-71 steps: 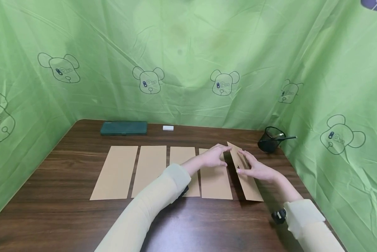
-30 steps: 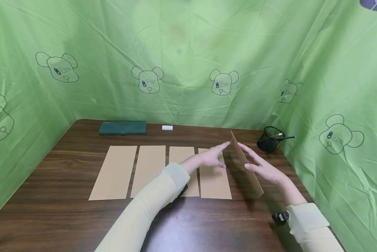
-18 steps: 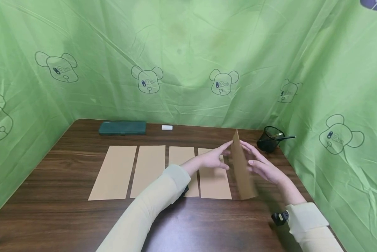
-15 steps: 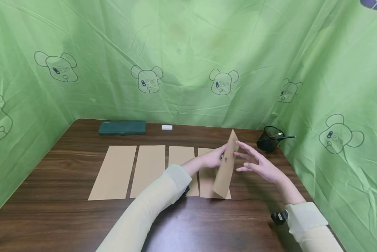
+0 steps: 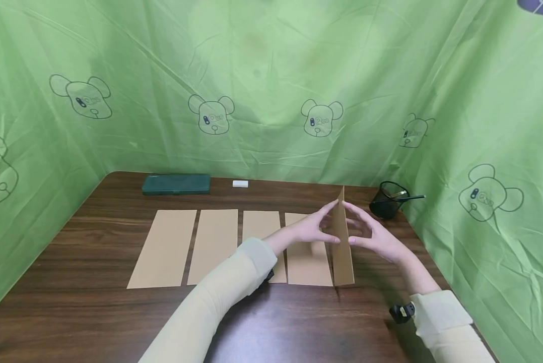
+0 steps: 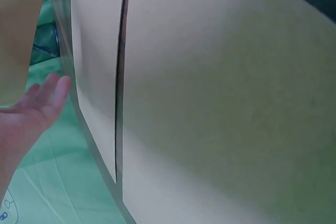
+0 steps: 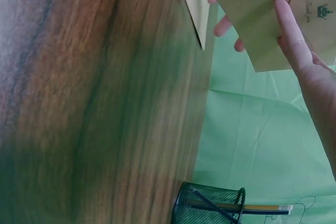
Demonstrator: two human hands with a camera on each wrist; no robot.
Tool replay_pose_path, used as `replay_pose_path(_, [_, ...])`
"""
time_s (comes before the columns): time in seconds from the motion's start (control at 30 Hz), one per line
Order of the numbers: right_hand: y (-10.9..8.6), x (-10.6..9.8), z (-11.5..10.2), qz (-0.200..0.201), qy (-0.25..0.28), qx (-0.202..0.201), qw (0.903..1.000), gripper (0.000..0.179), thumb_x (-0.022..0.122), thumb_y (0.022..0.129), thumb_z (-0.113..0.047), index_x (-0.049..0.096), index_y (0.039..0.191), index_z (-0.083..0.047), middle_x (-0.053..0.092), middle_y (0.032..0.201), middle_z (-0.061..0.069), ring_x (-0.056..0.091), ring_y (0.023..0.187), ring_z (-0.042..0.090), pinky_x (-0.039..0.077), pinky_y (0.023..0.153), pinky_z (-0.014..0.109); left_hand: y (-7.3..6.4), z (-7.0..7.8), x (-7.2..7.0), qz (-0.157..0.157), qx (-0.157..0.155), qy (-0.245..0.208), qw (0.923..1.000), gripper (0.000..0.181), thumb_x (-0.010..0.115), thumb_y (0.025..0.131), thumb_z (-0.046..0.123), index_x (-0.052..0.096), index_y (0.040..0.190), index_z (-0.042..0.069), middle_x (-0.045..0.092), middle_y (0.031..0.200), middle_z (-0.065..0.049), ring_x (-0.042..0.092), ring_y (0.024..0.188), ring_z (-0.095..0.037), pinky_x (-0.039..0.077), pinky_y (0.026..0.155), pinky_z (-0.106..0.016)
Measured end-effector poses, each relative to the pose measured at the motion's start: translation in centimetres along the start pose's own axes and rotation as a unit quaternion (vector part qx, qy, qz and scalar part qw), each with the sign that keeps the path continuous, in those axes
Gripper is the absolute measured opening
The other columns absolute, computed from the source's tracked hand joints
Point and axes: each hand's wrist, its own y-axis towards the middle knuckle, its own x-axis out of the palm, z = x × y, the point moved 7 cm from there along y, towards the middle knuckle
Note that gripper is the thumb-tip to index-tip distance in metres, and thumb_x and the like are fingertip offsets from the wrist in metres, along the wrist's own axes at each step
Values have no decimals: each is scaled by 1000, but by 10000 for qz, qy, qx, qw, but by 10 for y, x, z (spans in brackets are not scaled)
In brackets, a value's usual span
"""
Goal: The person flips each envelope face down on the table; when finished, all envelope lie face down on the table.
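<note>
A thin, brown kraft-paper rectangle (image 5: 343, 257) stands nearly on edge at the right end of a row of similar flat brown pieces (image 5: 162, 247). My left hand (image 5: 310, 227) and right hand (image 5: 378, 242) hold it from opposite sides, index fingertips near its far end and thumbs lower on its faces. In the right wrist view a small dark crown print (image 7: 324, 11) shows beside a fold line. The left wrist view has the left hand's other fingers (image 6: 58, 90) stretched out below the brown piece.
At the back of the wooden table (image 5: 94, 242) lie a dark green case (image 5: 176, 184) and a white eraser (image 5: 240, 184). A black mesh pen cup (image 5: 388, 201) with pens stands at the back right. Green curtains (image 5: 262, 60) enclose the table.
The right-hand brown piece was raised from a low tilt, swung left to show small print, then came back to nearly upright. The thumbs now meet its faces; the other pieces stayed put.
</note>
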Motion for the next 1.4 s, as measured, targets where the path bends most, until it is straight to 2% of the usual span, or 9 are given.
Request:
replay_pose_path(0.1, [2, 0, -3, 26, -111, -55, 9999, 82, 61, 88, 4, 14, 152, -14, 8, 158, 6, 25, 137, 38, 47, 95, 30, -2, -1, -1, 59, -139, -67, 9999, 109, 78, 78, 22, -1, 153, 25, 41, 143, -17, 57, 115, -28, 48, 94, -34])
replay_pose_path(0.2, [3, 0, -6, 12, -83, -80, 9999, 82, 61, 87, 5, 13, 152, -13, 7, 158, 7, 26, 136, 38, 48, 93, 31, -3, -2, -3, 91, -327, -4, 9994, 109, 78, 78, 27, -2, 151, 35, 47, 137, -17, 65, 98, -22, 51, 84, -25])
replay_pose_path(0.37, [1, -4, -10, 97, -371, -57, 9992, 84, 62, 87, 4, 13, 152, -15, 9, 158, 6, 36, 134, 27, 50, 90, 30, -2, -4, -4, 144, -445, 51, 9989, 109, 78, 77, 30, -2, 149, 44, 55, 124, -14, 66, 80, -10, 53, 75, -23])
replay_pose_path(0.5, [-2, -9, -13, 170, -605, -75, 9980, 85, 62, 86, 4, 14, 153, -17, 10, 158, 7, 41, 130, 15, 49, 89, 28, 0, -4, -5, 171, -407, 103, 9990, 109, 79, 76, 28, -1, 149, 44, 53, 114, -13, 65, 76, -13, 54, 68, -23])
replay_pose_path(0.63, [-4, -15, -14, 160, -510, -120, 9985, 83, 60, 86, 6, 14, 152, -14, 12, 157, 12, 45, 128, 11, 50, 89, 27, 1, -5, -5, 135, -330, 323, 9988, 109, 80, 76, 28, 1, 150, 40, 49, 110, -12, 62, 79, -18, 52, 67, -21])
replay_pose_path(0.83, [-8, -25, -10, 177, -365, -113, 9991, 81, 60, 86, 8, 14, 152, -9, 16, 155, 19, 51, 122, 11, 53, 84, 29, 0, -6, -7, 78, -279, 707, 9971, 107, 80, 75, 29, 7, 152, 32, 46, 112, -10, 62, 88, -22, 49, 74, -19])
replay_pose_path(1.0, [-15, -36, -3, 382, -488, -3, 9981, 80, 60, 86, 7, 17, 152, -10, 21, 154, 16, 56, 116, 9, 55, 78, 28, -1, -9, -9, 64, -333, 948, 9949, 101, 80, 74, 32, 15, 151, 31, 45, 115, -9, 59, 100, -25, 47, 81, -20])
replay_pose_path(1.2, [-21, -48, 10, 627, -812, 237, 9944, 79, 64, 86, 3, 22, 151, -12, 24, 154, 10, 57, 112, 4, 55, 72, 27, -4, -10, -10, -30, -279, 1351, 9904, 96, 80, 75, 34, 21, 151, 25, 45, 118, -7, 55, 108, -24, 46, 90, -28])
replay_pose_path(1.4, [-29, -56, 27, 749, -959, 573, 9909, 78, 65, 86, 0, 23, 151, -13, 23, 154, 11, 57, 108, 1, 56, 71, 28, -6, -12, -6, -252, -211, 1693, 9850, 92, 80, 76, 30, 26, 150, 18, 43, 134, -8, 49, 120, -26, 40, 100, -28])
